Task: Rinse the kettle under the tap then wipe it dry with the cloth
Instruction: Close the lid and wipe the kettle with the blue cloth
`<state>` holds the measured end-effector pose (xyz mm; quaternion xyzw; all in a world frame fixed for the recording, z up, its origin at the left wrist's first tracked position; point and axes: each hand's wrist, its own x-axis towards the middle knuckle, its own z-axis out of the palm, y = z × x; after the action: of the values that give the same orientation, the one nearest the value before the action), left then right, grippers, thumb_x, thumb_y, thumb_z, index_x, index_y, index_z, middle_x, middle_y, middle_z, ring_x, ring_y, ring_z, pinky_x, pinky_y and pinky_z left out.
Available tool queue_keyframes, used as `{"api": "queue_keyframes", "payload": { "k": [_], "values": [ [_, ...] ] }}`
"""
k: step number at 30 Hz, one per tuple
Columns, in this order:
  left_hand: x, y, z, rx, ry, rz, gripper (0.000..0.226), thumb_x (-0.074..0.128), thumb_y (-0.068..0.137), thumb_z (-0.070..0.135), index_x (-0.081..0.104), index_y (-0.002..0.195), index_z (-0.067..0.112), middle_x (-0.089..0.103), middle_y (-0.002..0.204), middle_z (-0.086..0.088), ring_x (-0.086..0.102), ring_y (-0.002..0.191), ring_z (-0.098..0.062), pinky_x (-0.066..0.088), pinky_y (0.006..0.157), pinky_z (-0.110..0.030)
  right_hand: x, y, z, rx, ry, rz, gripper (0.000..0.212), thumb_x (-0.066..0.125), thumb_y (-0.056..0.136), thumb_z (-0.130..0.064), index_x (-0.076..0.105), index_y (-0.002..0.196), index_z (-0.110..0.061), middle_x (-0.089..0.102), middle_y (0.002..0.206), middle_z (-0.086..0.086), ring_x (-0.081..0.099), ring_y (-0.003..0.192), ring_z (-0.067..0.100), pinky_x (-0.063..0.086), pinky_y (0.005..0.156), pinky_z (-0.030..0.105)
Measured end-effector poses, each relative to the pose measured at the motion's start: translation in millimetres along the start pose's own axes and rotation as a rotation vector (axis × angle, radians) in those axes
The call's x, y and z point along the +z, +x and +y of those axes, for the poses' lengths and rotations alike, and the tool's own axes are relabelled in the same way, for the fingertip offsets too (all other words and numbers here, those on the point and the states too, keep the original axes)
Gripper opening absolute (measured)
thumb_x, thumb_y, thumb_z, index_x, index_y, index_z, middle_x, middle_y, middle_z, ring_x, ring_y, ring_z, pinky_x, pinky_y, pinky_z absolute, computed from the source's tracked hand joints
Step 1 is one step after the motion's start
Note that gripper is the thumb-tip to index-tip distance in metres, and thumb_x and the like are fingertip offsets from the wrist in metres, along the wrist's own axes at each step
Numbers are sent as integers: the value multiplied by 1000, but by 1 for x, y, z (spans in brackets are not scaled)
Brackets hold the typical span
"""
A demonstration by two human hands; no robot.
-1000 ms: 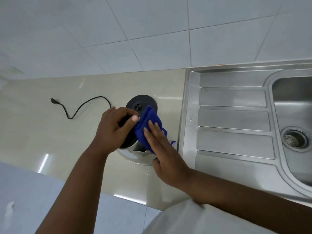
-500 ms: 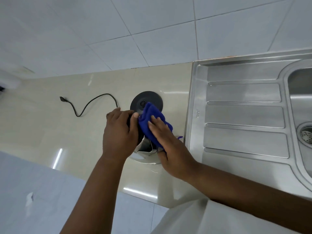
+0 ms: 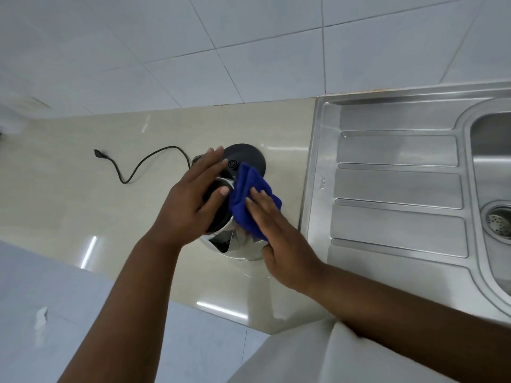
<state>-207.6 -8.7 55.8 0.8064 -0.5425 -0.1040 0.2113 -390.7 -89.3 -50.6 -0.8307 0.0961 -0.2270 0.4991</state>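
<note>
A shiny steel kettle (image 3: pixel 240 247) with a black top stands on the beige counter, just left of the sink's draining board. My left hand (image 3: pixel 190 200) lies over the kettle's top, fingers spread and thumb on the lid. My right hand (image 3: pixel 279 241) presses a folded blue cloth (image 3: pixel 246 200) against the kettle's right side. The hands and the cloth hide most of the kettle.
The kettle's round black base (image 3: pixel 249 158) sits just behind it, and its black cord (image 3: pixel 143 164) trails left to a loose plug. To the right are the steel draining board (image 3: pixel 398 194) and the sink bowl with its drain (image 3: pixel 497 222). White wall tiles rise behind the counter.
My left hand has loosened from a closed grip to spread fingers over the kettle top. The cloth has shifted slightly on the kettle's right side. The view has drifted left.
</note>
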Motion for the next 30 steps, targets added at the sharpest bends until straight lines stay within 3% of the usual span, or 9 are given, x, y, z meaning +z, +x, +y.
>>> {"api": "queue_keyframes", "payload": {
  "k": [5, 8, 11, 14, 16, 19, 23, 26, 30],
  "values": [
    [-3, 3, 3, -54, -71, -58, 58, 43, 93, 38, 46, 147, 20, 39, 157, 9, 20, 151, -3, 19, 123, -25, -16, 12, 19, 509, 99, -134, 73, 44, 98, -8, 11, 154, -42, 51, 118, -1, 58, 88, 18, 41, 61, 9],
    [-2, 7, 4, -47, -115, -45, 57, 42, 90, 32, 47, 146, 20, 40, 157, 7, 23, 151, -6, 21, 124, -34, -13, 13, -10, 229, 56, -53, 81, 50, 93, 0, 9, 159, -23, 44, 144, 2, 55, 118, 28, 49, 95, 22],
    [-1, 9, 5, -13, -184, -43, 60, 38, 89, 20, 43, 148, 18, 36, 160, 2, 26, 151, -12, 26, 122, -43, 0, 9, -19, 13, -36, 20, 80, 48, 91, 3, 10, 159, -15, 11, 167, 2, 11, 155, 22, 26, 122, 40],
    [-1, 6, 8, -4, -128, 6, 60, 40, 89, 23, 44, 149, 20, 36, 160, 5, 30, 149, -10, 31, 119, -37, 4, 5, 6, 101, 7, 11, 84, 48, 91, 4, 7, 159, -22, 14, 166, 2, 24, 151, 24, 40, 114, 42],
    [4, 3, 16, -85, 19, 109, 54, 39, 94, 38, 48, 146, 27, 38, 158, 10, 31, 147, -7, 38, 111, -33, -6, 8, 17, 433, 159, -51, 88, 46, 92, 5, 3, 155, -41, 41, 149, 4, 57, 118, 19, 53, 89, 24],
    [17, 3, 29, -410, 245, 189, 61, 36, 89, 60, 47, 143, 33, 33, 160, 6, 35, 145, -18, 44, 97, -42, -17, 12, 22, 673, 277, -99, 86, 43, 94, 3, 7, 153, -48, 59, 106, -8, 57, 80, 5, 45, 62, 7],
    [20, 3, 25, -431, 229, 178, 69, 27, 87, 61, 48, 143, 27, 41, 155, -4, 52, 130, -31, 48, 95, -44, -19, 16, -24, 328, 368, 0, 60, 45, 99, -1, 34, 148, -33, 59, 118, 13, 62, 90, 1, 51, 80, 12],
    [13, 0, 22, -328, 131, 191, 66, 24, 91, 50, 52, 143, 22, 41, 157, -7, 48, 137, -27, 45, 101, -39, -14, 18, -29, 72, 208, 25, 68, 48, 92, 4, 29, 155, -17, 46, 150, 9, 54, 128, 31, 44, 110, 41],
    [12, -1, 26, -341, 96, 221, 54, 36, 94, 39, 53, 142, 26, 39, 159, -2, 46, 139, -24, 39, 103, -33, -21, 36, 16, 410, 132, -55, 82, 45, 83, 8, 29, 155, -29, 48, 150, 8, 54, 127, 30, 47, 102, 33]
  ]
}}
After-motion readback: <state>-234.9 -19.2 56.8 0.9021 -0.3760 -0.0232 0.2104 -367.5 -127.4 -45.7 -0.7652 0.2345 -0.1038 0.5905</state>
